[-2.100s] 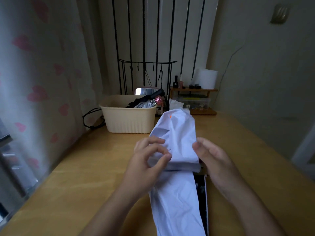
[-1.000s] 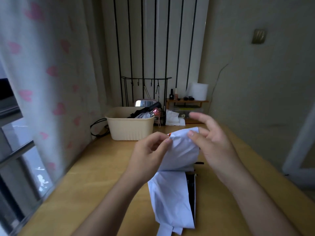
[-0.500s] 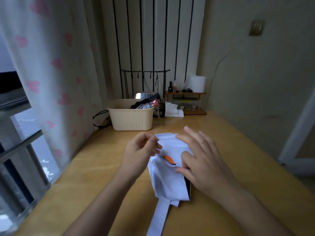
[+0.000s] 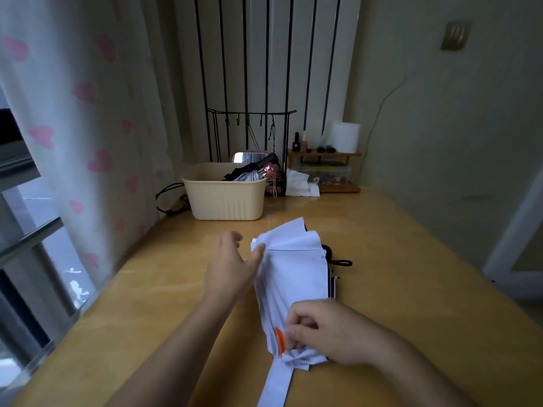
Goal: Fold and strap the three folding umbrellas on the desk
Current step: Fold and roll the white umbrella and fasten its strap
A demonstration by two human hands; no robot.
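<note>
The strap point(image 4: 276, 383) of the white umbrella point(image 4: 293, 274) runs off the bottom edge. The right hand point(image 4: 330, 330) partly covers an orange disc point(image 4: 278, 340). The basket point(image 4: 226, 201) wall hides most of its contents. The bottles point(image 4: 296, 142) on the shelf point(image 4: 323, 154) are too small to identify.

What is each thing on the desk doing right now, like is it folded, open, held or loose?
white umbrella: folded flat, lying on the desk, not yet strapped.
strap: loose, trailing toward the desk's near edge.
left hand: open, fingers touching the umbrella's far end.
right hand: pinching the fabric beside the orange button.
basket: upright, dark umbrella lying inside.
</note>
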